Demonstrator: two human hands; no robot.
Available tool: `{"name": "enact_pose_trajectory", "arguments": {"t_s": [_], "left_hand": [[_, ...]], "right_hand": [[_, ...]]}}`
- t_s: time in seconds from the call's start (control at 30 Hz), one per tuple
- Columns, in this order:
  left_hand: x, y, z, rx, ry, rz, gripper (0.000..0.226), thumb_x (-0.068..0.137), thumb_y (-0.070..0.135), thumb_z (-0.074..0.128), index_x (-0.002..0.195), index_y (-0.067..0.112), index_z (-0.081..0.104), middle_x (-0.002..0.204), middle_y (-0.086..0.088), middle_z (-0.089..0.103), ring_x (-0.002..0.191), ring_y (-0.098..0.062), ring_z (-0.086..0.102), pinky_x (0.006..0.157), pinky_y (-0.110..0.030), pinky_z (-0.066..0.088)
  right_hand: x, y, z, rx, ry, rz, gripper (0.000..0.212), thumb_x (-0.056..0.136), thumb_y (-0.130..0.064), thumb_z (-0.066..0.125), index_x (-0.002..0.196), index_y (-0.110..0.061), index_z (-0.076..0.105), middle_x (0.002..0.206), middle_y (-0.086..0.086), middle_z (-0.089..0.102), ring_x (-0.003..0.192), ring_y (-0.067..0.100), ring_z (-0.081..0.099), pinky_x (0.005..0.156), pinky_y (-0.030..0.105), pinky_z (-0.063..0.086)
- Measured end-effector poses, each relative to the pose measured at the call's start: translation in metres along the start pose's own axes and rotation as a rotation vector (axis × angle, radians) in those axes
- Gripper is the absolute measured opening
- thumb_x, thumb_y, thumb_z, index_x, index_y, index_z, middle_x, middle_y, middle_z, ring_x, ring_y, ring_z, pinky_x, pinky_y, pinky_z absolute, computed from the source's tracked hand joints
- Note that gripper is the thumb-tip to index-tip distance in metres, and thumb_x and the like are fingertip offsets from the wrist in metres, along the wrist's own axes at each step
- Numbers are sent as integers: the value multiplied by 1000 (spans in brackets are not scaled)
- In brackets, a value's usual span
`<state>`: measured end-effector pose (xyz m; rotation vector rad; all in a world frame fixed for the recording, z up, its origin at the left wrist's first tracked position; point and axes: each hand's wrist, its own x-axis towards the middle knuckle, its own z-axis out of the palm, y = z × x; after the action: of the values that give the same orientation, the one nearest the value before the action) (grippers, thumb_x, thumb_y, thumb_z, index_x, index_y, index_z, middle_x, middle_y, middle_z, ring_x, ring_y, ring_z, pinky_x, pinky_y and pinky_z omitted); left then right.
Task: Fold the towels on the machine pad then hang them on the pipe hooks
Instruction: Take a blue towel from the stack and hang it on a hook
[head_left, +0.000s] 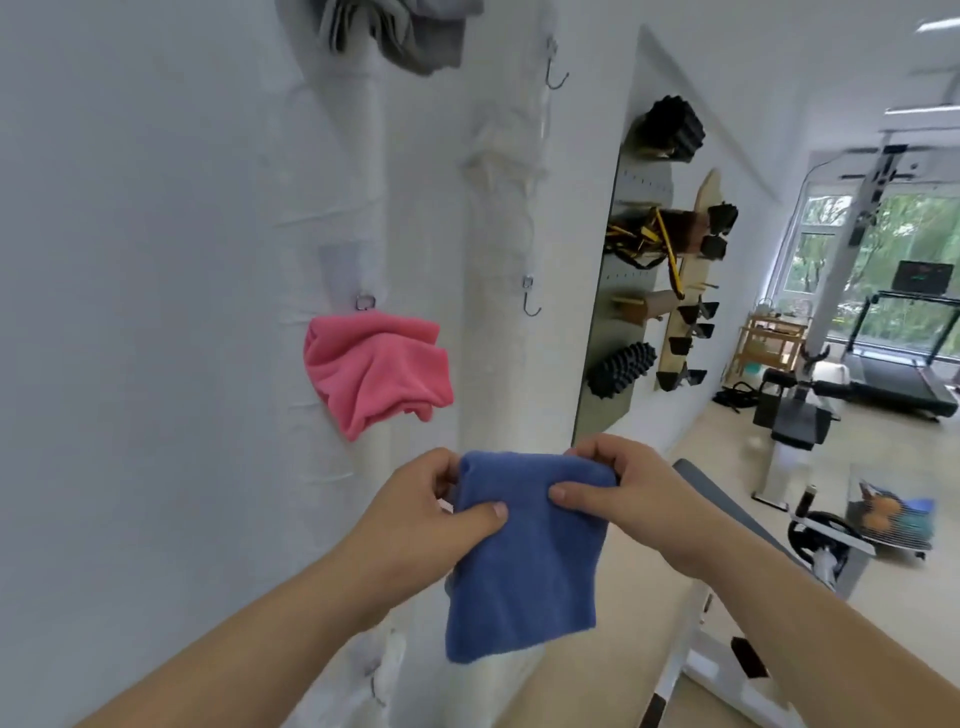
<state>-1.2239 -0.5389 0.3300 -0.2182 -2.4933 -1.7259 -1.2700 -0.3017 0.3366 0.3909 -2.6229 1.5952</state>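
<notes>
The folded blue towel (524, 561) looks soft, light and limp. The left grip (431, 514) and right grip (628, 488) pinch its top corners, probably the surest hold.

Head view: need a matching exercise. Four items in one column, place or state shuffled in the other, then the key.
Column one:
1. blue towel
2. pink towel
3. grey towel
4. lower hook on the right pipe

Column two:
A. bare, nothing hangs on it
B. hangs at the top edge of the picture
C. pinched at its top edge by the left hand and the right hand
D. hangs bunched on the left pipe, at mid height

Pairs: 1-C, 2-D, 3-B, 4-A
</notes>
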Motion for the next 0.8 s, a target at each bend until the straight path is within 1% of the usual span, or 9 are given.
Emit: {"name": "enact_pose_trajectory", "arguments": {"t_s": [0.17,0.23,0.33,0.37,0.43,0.53,0.6,0.7,0.8], "left_hand": [[65,54,15,124,50,168,26,86,32,77,107,35,61,98,16,72,86,2,70,74,-18,58],[95,80,22,231,61,213,20,85,28,75,100,34,63,92,14,72,82,-1,70,68,-16,56],[143,109,30,331,127,232,13,85,19,67,91,29,63,85,10,70,73,-3,65,56,-11,49],[157,115,31,329,150,224,12,86,16,64,90,27,63,85,9,70,73,-4,65,56,-13,51],[182,119,34,288,157,180,14,87,11,59,93,24,63,90,2,71,80,-12,69,66,-24,61],[215,122,39,226,129,120,17,89,7,56,99,19,62,99,-6,71,92,-25,73,73,-43,66],[237,127,41,243,143,128,19,90,6,53,101,20,60,101,-7,70,96,-27,72,78,-47,65],[269,132,41,312,181,153,28,86,2,47,102,23,57,102,-6,69,100,-28,69,84,-48,63],[295,129,38,380,258,216,36,81,-2,45,97,28,55,98,-4,66,92,-26,68,78,-44,62]], "right_hand": [[68,-19,-48,45,72,-100,25,77,-25,88,95,-21,72,91,2,78,92,27,75,80,41,62],[97,-25,-74,47,84,-133,27,76,-25,89,96,-22,72,90,2,78,91,27,75,79,44,63],[137,-30,-114,32,40,-181,25,82,-18,84,104,-21,71,96,1,78,96,24,75,84,40,64],[148,-30,-126,-5,-23,-190,24,86,-13,80,107,-22,71,100,0,78,99,22,74,86,39,63],[165,-29,-147,-83,-134,-199,28,90,-5,73,112,-23,71,105,0,77,100,19,74,88,36,63],[196,-28,-163,-174,-100,-227,30,93,-3,67,114,-25,69,105,-1,76,96,19,75,82,36,65],[224,-31,-167,-271,-23,-267,31,94,-8,66,116,-30,66,104,-4,75,94,18,73,79,37,65],[268,-38,-165,-340,28,-309,32,95,-9,61,115,-34,63,99,-5,72,87,18,71,63,26,63],[308,-41,-156,-329,39,-331,36,92,-1,55,107,-32,65,95,4,72,75,25,71,51,27,60]]}}
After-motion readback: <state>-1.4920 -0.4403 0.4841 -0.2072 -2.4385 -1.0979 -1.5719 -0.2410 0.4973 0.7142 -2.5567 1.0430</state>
